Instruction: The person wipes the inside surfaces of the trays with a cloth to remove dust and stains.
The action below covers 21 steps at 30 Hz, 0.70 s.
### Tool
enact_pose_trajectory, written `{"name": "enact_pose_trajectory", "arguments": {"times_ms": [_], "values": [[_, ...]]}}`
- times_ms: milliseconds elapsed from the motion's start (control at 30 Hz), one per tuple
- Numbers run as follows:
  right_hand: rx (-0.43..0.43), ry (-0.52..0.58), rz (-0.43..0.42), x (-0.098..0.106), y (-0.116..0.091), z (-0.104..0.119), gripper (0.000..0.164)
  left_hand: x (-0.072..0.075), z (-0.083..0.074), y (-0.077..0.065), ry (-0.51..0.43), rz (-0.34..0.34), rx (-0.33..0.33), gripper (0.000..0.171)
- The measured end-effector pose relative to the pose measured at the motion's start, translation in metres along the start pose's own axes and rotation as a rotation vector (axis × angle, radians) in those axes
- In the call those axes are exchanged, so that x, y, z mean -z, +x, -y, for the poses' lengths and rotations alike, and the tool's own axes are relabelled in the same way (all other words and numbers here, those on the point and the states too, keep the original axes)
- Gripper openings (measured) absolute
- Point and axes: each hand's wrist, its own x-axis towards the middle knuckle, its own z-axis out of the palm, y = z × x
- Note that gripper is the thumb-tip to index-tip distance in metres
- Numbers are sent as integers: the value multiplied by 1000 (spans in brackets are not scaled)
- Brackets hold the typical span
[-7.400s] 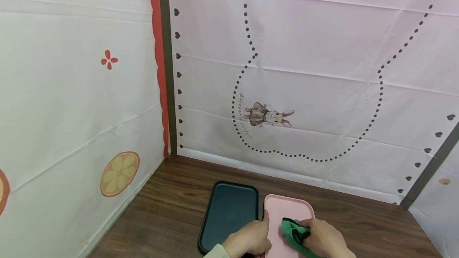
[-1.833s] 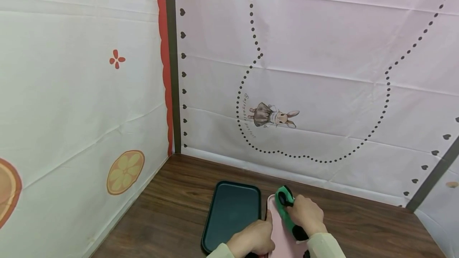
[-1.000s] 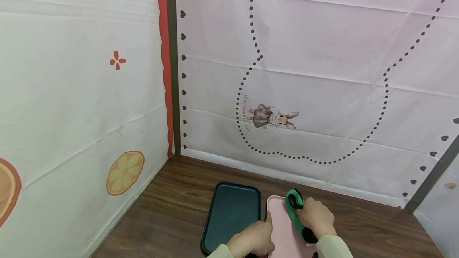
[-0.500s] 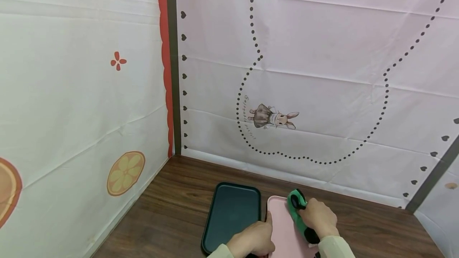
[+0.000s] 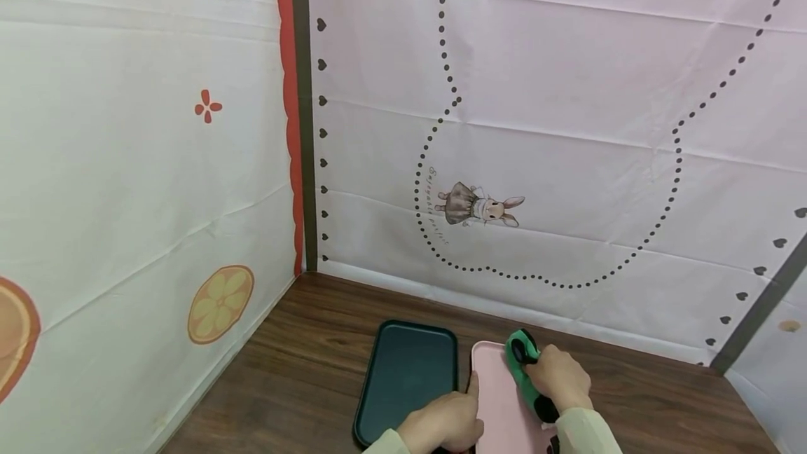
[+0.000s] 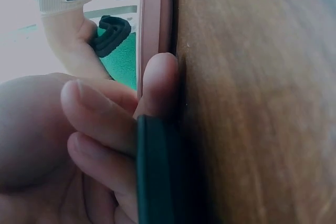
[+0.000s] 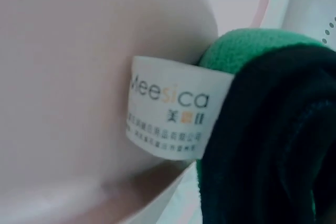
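Observation:
A pink tray [image 5: 498,398] lies on the wooden table, beside a dark green tray [image 5: 410,377]. My right hand [image 5: 561,377] grips a folded green cleaning cloth [image 5: 520,370] with black edging, pressed along the pink tray's right side near its far corner. In the right wrist view, a white printed label [image 7: 168,108] sticks out of the cloth, close over the pink surface. My left hand [image 5: 444,422] holds the pink tray's left rim, index finger stretched along the outside and thumb overlapping the inside. Its other fingers [image 6: 102,166] sit at the dark tray's edge.
The brown wooden table [image 5: 271,377] runs back to a printed fabric wall [image 5: 555,195] with a rabbit figure. Another white fabric wall [image 5: 126,160] stands on the left. The two trays lie side by side with a narrow gap.
The cloth was low on the pink tray, then at its far left corner. My right hand has since moved it right to the right edge. My left hand stays at the left rim.

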Motion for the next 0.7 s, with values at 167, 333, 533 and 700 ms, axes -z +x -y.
{"name": "enact_pose_trajectory", "arguments": {"times_ms": [167,333,533,700], "values": [[-5,12,-8,0,3,-2,43,5,-3,-2,-39,49,9,91],[-11,20,-16,1,5,-2,42,-4,13,13,-14,117,-26,101],[-14,22,-16,3,5,-1,45,-20,46,44,-31,203,-94,106],[-18,34,-12,4,4,1,41,-22,53,52,-30,242,-122,108]]}}
